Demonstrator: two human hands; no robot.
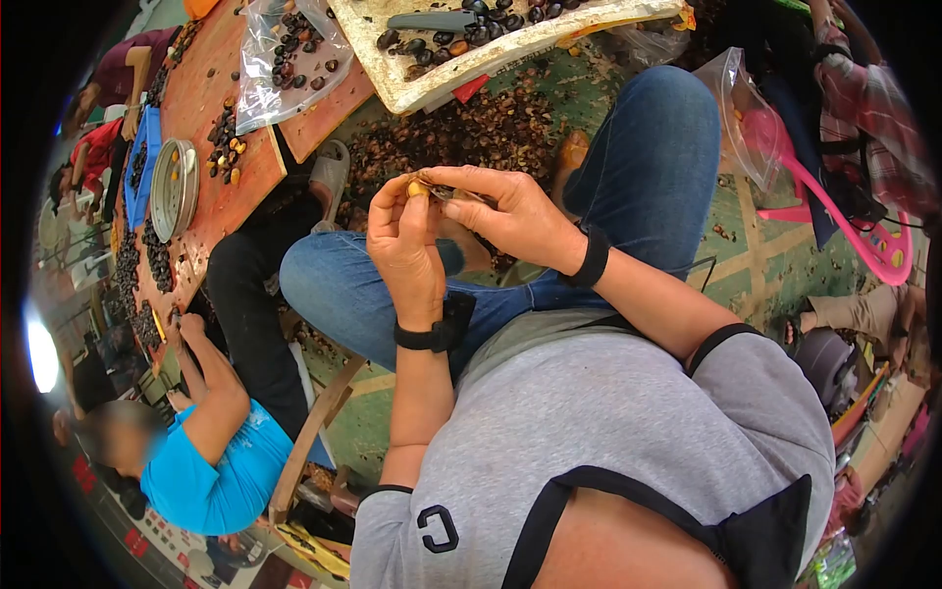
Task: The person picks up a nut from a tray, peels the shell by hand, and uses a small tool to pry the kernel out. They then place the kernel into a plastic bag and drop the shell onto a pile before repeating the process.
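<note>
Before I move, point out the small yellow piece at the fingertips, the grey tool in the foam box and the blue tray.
Small yellow piece [418, 188]: head view, middle of its visible face.
Grey tool [432, 21]: head view, middle of its length.
Blue tray [150, 147]: head view, its rim.

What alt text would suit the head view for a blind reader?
The left hand and right hand meet at a small yellow piece above the wearer's jeans; a thin dark object in the right hand is hard to identify. Ahead, a white tray holds dark nut-like pieces, and brown bits litter the floor. A person in blue is at a table, left.
</note>
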